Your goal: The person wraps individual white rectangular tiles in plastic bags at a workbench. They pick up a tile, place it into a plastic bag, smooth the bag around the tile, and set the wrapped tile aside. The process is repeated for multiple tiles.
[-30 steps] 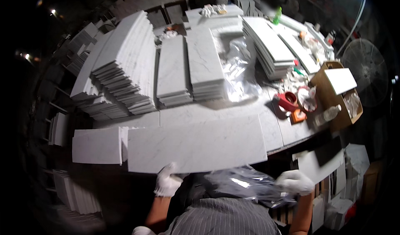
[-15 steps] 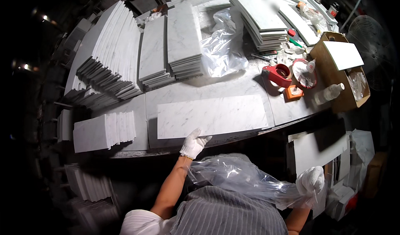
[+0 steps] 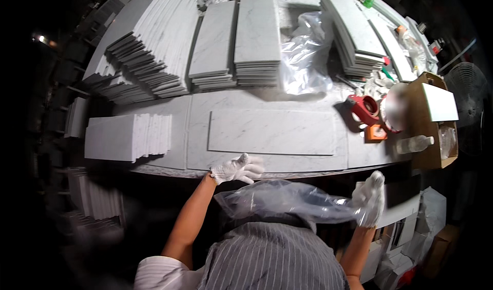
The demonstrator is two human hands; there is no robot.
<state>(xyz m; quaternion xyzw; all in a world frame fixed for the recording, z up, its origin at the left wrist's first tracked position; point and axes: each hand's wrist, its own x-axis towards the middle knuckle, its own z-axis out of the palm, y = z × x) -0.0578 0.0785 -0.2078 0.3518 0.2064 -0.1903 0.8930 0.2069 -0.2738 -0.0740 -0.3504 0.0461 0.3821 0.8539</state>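
Observation:
A long white marble tile (image 3: 272, 132) with faint grey veins lies flat on the worktable. Just in front of its near edge is my left hand (image 3: 237, 169), in a white knitted glove, its fingers stretched apart and nothing in them. My right hand (image 3: 370, 198), gloved the same way, is closed on one end of a clear plastic bag (image 3: 287, 200). The bag stretches limply across the front of my striped apron, below the table edge. Its other end reaches to beneath my left hand.
Marble tile stacks (image 3: 257, 38) line the back of the table, with a short row of tiles (image 3: 128, 137) at left. Crumpled plastic (image 3: 308, 59) lies between stacks. At right are a red tape dispenser (image 3: 363, 109), an orange box (image 3: 376, 133), a clear bottle (image 3: 415, 144) and a cardboard box (image 3: 431, 128).
My left hand has let go of the tile's near edge, and its fingers have spread. The tile now rests flat. My right hand has risen toward the table with the bag.

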